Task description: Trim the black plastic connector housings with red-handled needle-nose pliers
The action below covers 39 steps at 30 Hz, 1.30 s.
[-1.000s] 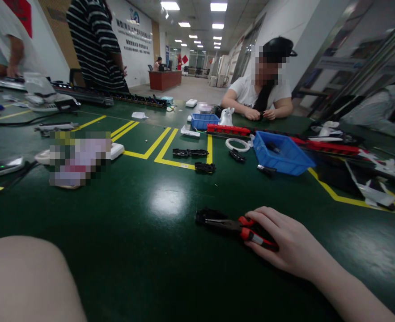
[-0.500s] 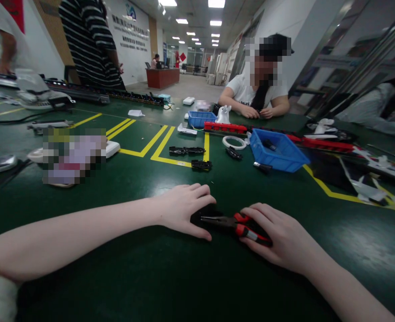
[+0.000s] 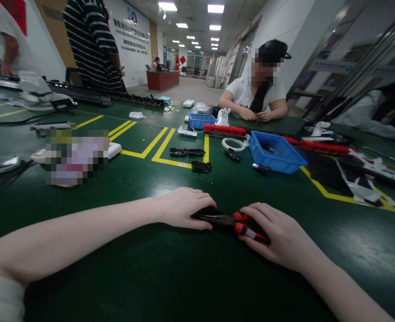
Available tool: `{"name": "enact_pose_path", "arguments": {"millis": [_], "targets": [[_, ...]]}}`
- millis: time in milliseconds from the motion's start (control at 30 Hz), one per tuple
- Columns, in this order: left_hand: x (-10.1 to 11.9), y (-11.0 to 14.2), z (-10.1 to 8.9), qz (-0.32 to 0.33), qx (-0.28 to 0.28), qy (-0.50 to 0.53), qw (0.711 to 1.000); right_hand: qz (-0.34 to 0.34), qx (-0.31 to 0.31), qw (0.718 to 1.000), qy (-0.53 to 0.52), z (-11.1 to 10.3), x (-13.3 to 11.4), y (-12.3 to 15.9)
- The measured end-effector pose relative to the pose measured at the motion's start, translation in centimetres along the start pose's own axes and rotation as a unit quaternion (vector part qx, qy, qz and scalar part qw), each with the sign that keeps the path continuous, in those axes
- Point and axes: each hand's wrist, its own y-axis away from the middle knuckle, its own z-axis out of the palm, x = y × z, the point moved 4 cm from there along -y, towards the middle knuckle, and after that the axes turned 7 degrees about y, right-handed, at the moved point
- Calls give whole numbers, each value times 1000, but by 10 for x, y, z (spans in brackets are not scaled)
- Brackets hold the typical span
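Observation:
My right hand [image 3: 278, 235] is wrapped round the red-and-black handles of needle-nose pliers [image 3: 232, 222], whose jaws point left. My left hand [image 3: 189, 208] is closed on a small black part [image 3: 205, 212], with fingers along its far side and thumb along the near side. The plier jaws lie over this black part, close to my left thumb; whether they grip it I cannot tell. Beyond my hands lie more black plastic parts, one long [image 3: 187, 152] and one short [image 3: 201, 166], by a yellow tape outline.
Ahead to the right stands a blue bin [image 3: 276, 152] with black pieces inside, beside a white tape roll [image 3: 233, 144]. A red strip [image 3: 224, 129] runs behind them. A phone [image 3: 79, 161] lies at left. Across the green table [image 3: 143, 277] a person in a cap sits.
My left hand has closed from spread fingers onto the black part. My right hand stays on the pliers almost in place. The view has shifted slightly.

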Motion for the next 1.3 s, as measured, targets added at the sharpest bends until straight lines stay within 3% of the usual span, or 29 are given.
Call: {"name": "enact_pose_path", "arguments": {"millis": [600,1300], "targets": [[1,-1,-3,-28,-8,11,1000,-6,37,999,1,-2,1,0],[4,-1,-3,-17,-3,-15,1000,-11,21,999,-36,-3,-2,0]]}}
